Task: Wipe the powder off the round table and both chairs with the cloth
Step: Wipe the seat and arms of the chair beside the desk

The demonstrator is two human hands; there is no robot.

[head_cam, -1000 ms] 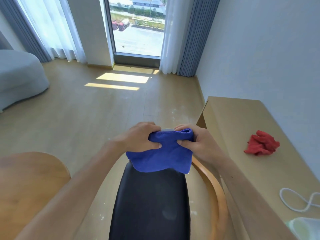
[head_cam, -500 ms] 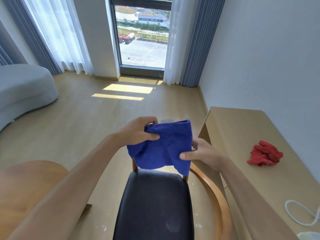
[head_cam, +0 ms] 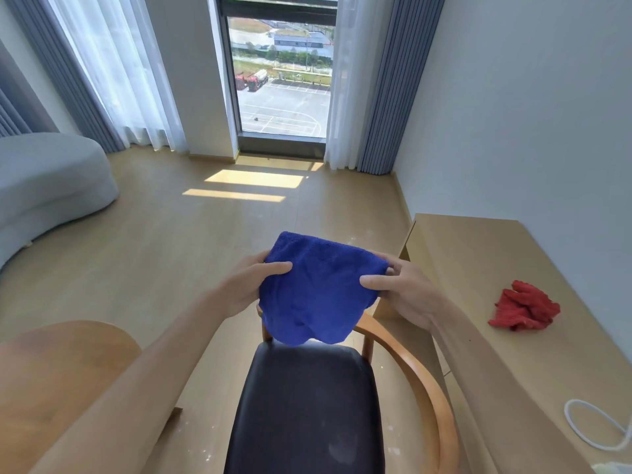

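Note:
A blue cloth hangs in the air above the far end of a chair with a black seat and a curved wooden armrest. My left hand pinches the cloth's left edge between thumb and fingers. Opposite it, my right hand pinches the right edge the same way. The cloth sags between them and hides the chair's far rail. A faint pale smudge shows on the seat near its front. The round wooden table fills the lower left corner, partly behind my left forearm.
A long wooden desk runs along the right wall with a crumpled red cloth and a white cable on it. A grey sofa stands at the left. White specks dot the wooden floor around the chair.
Both hands lifted the cloth off the chair and spread it wider; my right hand shifted along the cloth's right edge. The view tilted up.

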